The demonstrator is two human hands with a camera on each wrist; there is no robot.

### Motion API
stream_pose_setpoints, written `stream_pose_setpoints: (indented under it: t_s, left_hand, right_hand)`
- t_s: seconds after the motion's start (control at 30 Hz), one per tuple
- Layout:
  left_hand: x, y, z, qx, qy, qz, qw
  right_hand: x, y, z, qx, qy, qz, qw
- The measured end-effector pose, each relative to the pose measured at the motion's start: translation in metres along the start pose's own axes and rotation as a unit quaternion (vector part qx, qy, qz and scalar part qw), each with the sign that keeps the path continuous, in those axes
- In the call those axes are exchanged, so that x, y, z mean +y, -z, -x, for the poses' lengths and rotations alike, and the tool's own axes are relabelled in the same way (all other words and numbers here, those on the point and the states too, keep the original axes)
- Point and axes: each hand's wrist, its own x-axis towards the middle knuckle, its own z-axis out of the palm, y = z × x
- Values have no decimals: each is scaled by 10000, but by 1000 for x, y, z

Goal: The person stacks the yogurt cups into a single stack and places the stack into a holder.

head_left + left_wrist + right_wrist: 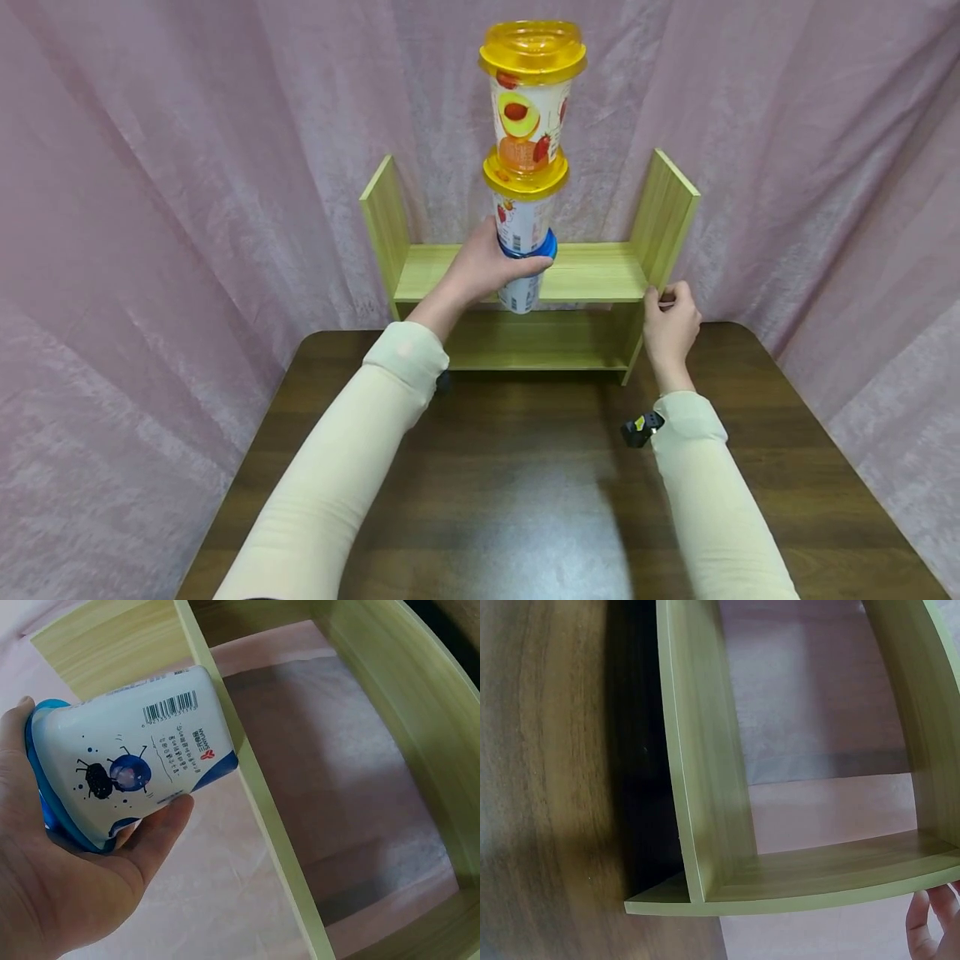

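Observation:
My left hand (491, 265) grips the lowest of a stack of yogurt cups around its blue lid. That white yogurt cup (142, 750) has a barcode and blueberry drawings, and in the left wrist view its base overlaps the shelf board's front edge. Above it stand two fruit-printed cups with yellow lids, the middle cup (517, 218) and the top cup (528, 117). The stack is held upright in front of the small wooden shelf (592, 271). My right hand (672, 325) holds the front edge of the shelf's right side panel (663, 217), with its fingers (941, 907) curled there.
The two-tier shelf stands at the back of a dark wood table (525, 467), its left side panel (386, 221) rising past the upper board. A pink curtain (225, 167) hangs close behind and on both sides.

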Motion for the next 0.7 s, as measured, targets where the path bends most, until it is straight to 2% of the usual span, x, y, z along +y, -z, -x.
stream_pose_setpoints:
  t_s: [0.27, 0.5, 0.57, 0.7]
  left_hand:
    - [1, 0, -7, -9, 429, 30, 9991]
    - [-3, 0, -14, -33, 488, 230, 9985]
    - [4, 2, -12, -74, 527, 303, 9981]
    - [6, 1, -11, -44, 573, 362, 9977]
  right_hand:
    - [2, 2, -1, 5, -70, -18, 10000]
    - [6, 1, 0, 63, -35, -46, 10000]
    - [7, 0, 0, 68, -40, -49, 10000]
    - [8, 3, 1, 82, -4, -98, 9999]
